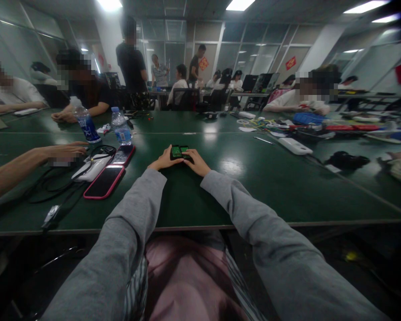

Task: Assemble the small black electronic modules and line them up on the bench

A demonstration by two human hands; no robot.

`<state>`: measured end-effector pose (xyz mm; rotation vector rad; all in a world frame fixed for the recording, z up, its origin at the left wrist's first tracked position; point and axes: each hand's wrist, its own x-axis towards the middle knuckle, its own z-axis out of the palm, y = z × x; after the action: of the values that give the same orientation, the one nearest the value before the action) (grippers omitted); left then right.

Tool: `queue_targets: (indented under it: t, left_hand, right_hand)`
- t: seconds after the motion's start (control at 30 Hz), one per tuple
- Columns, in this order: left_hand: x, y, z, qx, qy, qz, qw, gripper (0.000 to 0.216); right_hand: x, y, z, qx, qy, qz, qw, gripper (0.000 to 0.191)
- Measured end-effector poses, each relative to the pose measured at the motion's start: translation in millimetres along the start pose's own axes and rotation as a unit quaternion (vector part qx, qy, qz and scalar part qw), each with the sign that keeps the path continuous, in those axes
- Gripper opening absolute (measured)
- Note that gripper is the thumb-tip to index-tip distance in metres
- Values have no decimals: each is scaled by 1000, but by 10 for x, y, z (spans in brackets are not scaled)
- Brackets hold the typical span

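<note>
My left hand (165, 160) and my right hand (196, 162) meet over the green table, both closed around a small black device with green faces (176, 152). It looks like two dark-edged halves side by side; the exact kind is too small to make out. The left fingers lie along its left side, and the thumbs come together at its near edge. Over its right part rest the fingers of my right hand, hiding some of it.
Left of my arms lie a red-edged phone (104, 182), another phone (124, 155), a white power bank (92, 167) with black cables, and two bottles (120, 127). A co-worker's hand (65, 154) reaches in there. Rightward are a white box (294, 146), a pen (263, 141) and a black bundle (346, 160).
</note>
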<state>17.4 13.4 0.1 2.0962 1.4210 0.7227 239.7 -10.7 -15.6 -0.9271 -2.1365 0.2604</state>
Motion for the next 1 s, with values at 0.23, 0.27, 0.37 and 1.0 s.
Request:
queue_targets:
  t: [0.23, 0.27, 0.37, 1.0]
  left_hand:
    - [40, -51, 1, 1, -6, -2, 1000, 129]
    - [43, -56, 5, 0, -6, -1, 1000, 129]
    - [43, -55, 16, -1, 4, 2, 1000, 130]
    - [27, -26, 15, -9, 2, -4, 1000, 131]
  right_hand:
    - [-1, -26, -6, -4, 4, 13, 1000, 39]
    - [0, -21, -7, -5, 5, 13, 1000, 39]
    - [2, 1, -7, -13, 5, 15, 1000, 37]
    - [-11, 39, 7, -13, 2, 15, 1000, 43]
